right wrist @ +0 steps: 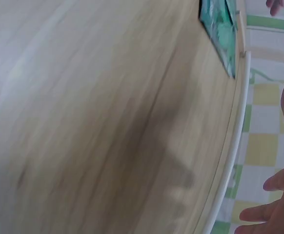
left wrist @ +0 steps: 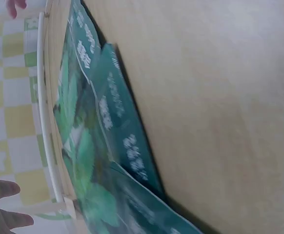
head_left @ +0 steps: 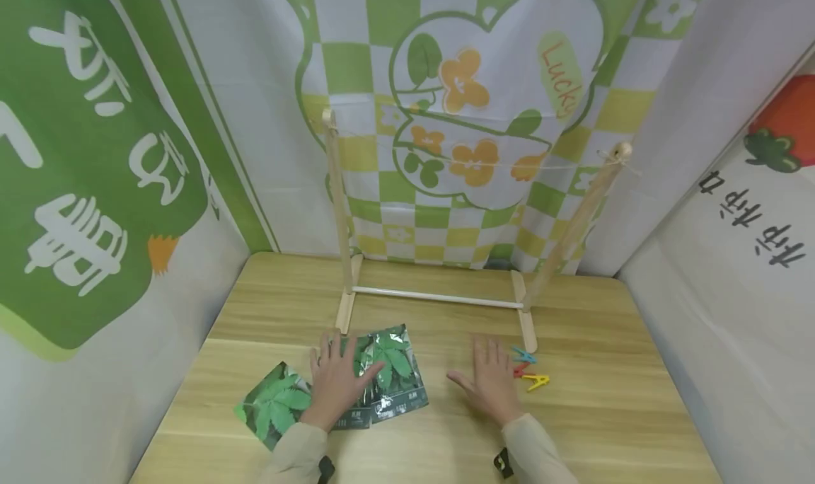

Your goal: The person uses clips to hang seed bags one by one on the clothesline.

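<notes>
Three flat green packets printed with leaves lie on the table: a left packet (head_left: 270, 407), a middle packet (head_left: 358, 419) and a right packet (head_left: 393, 371), the last two overlapping. Over them, fingers spread, is my left hand (head_left: 337, 381), which partly hides the middle one. It holds nothing; whether it touches a packet I cannot tell. My right hand (head_left: 492, 383) is spread over the wood, also holding nothing. Just right of it lie a blue clothespin (head_left: 526, 355), a red clothespin (head_left: 519, 371) partly hidden by the hand, and a yellow clothespin (head_left: 538, 381).
Behind the hands stands a wooden frame with a left post (head_left: 339, 201), a right post (head_left: 576, 222) and a white bottom rod (head_left: 439, 298). A thin string (head_left: 471, 163) spans the post tops. Printed curtains (head_left: 347, 73) enclose the wooden table (head_left: 598, 413).
</notes>
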The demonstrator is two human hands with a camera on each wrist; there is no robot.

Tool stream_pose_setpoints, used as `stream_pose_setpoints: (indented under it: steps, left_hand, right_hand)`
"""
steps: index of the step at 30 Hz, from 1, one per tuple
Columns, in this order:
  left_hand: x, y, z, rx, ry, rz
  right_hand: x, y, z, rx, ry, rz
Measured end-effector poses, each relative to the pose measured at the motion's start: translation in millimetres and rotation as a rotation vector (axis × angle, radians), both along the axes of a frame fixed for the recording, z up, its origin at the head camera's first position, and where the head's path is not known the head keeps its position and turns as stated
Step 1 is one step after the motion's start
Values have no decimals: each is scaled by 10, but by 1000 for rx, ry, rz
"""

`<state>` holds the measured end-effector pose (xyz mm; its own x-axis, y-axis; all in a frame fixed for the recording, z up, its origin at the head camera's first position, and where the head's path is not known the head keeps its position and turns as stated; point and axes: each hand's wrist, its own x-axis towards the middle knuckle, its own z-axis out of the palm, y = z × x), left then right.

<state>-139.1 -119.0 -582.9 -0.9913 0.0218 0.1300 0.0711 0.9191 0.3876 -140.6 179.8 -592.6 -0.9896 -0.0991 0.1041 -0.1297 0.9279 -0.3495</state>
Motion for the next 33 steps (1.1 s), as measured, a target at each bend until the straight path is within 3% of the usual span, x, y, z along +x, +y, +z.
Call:
stream_pose_setpoints:
  steps: [3, 8, 18, 27, 33]
  left_hand:
    - [23, -48, -27, 21, -53, 22]
    - [46, -171, -104, 30, -76, 53]
    - [51, -511, -201, 14, -84, 106]
    - [99, -872, -198, 83, -230, 162]
    - [166, -1044, -180, 99, -274, 173]
  right_hand:
    - [20, 91, -47, 16, -25, -11]
    - [63, 231, -81, 38, -74, -18]
    - [144, 522, -97, -6, -17, -21]
    - [168, 690, -56, -59, -41, -34]
    - [195, 831, -48, -58, -102, -66]
